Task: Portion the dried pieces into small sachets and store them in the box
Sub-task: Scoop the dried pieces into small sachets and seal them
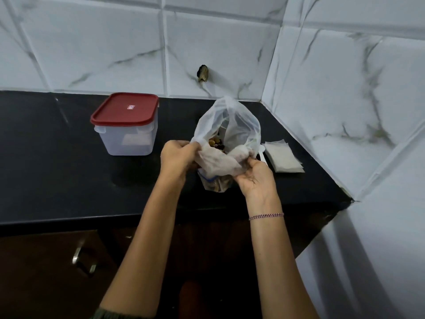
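Nearest, a dark cabinet door (34,272) with a metal handle (82,261) is seen under the counter edge. 2 bare forearms are stretched forward over the black counter (69,176). A thin bracelet (266,215) is worn on the right wrist.

A translucent white plastic bag (230,120) is stood on the counter, mid-frame, mouth open and upright. Its near rim is folded outward and bunched. The rim's left side is gripped by the left hand (178,155), fingers curled round the plastic. The right side is pinched by the right hand (255,178), fingertips closed on the bunched fold, palm turned partly up. Dried pieces (216,143), brown and yellowish, are visible inside the bag between the 2 hands. A clear zip pouch (213,183) with a blue strip is seen low at the bag's near side, under the fold. Whether it is inside or outside the bag cannot be told.

Just right of the bag, a white spoon (262,153) is laid on the counter, and beside it a small stack of flat white sachets (284,157).

Further left, well apart from the bag, the clear box (126,139) is stood with its red lid (125,109) on. Something pale is seen inside, unclear.

White marbled wall tiles (92,42) are behind, with a dark stub (202,73) on the wall above the bag.
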`<state>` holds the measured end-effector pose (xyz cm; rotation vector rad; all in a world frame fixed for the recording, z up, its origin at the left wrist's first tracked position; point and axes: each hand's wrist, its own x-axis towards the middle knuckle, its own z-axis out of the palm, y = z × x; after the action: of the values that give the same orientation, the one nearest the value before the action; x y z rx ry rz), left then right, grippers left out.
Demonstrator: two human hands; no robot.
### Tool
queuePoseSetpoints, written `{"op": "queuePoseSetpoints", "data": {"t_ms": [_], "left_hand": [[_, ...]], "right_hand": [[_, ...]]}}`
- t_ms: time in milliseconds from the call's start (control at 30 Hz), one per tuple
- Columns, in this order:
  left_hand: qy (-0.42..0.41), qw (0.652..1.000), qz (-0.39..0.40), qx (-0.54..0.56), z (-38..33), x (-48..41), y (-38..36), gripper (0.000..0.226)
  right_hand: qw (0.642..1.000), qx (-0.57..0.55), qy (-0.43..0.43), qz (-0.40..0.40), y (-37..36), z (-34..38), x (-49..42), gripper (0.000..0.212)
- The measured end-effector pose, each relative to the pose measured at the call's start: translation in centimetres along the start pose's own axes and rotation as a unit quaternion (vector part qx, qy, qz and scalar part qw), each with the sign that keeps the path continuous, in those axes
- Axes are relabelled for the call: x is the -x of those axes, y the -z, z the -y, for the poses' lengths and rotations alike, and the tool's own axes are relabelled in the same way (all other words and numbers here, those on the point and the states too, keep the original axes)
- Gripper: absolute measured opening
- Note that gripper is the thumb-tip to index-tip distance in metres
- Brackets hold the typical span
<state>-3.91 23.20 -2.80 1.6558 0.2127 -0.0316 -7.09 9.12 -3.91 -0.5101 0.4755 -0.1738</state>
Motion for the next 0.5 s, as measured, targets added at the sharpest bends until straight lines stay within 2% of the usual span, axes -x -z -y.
{"op": "queuePoseSetpoints", "data": {"t_ms": [67,133,200,267,333,500], "left_hand": [[0.092,0.979,0.022,0.18,0.3,-0.2,0.3,0.012],[0.168,0.928,0.063,0.326,0.7,0.1,0.9,0.019],[0.214,0.877,0.093,0.419,0.9,0.3,1.2,0.023],[0.24,0.858,0.099,0.444,1.2,0.4,1.1,0.027],[0.259,0.856,0.098,0.436,1.3,0.6,0.5,0.032],[0.266,0.871,0.097,0.401,1.4,1.1,-1.1,0.035]], "right_hand": [[1.0,-0.014,-0.016,-0.015,0.3,0.3,-0.3,0.027],[0.999,-0.026,-0.026,-0.016,0.5,0.3,-0.5,0.033],[0.999,-0.033,-0.03,-0.023,0.6,0.3,-0.6,0.038],[0.999,-0.022,-0.023,-0.032,0.6,0.1,-0.7,0.039],[0.999,-0.004,-0.008,-0.044,0.7,-0.3,-0.8,0.039],[0.987,0.151,0.052,-0.032,0.4,-1.3,-1.1,0.032]]}}
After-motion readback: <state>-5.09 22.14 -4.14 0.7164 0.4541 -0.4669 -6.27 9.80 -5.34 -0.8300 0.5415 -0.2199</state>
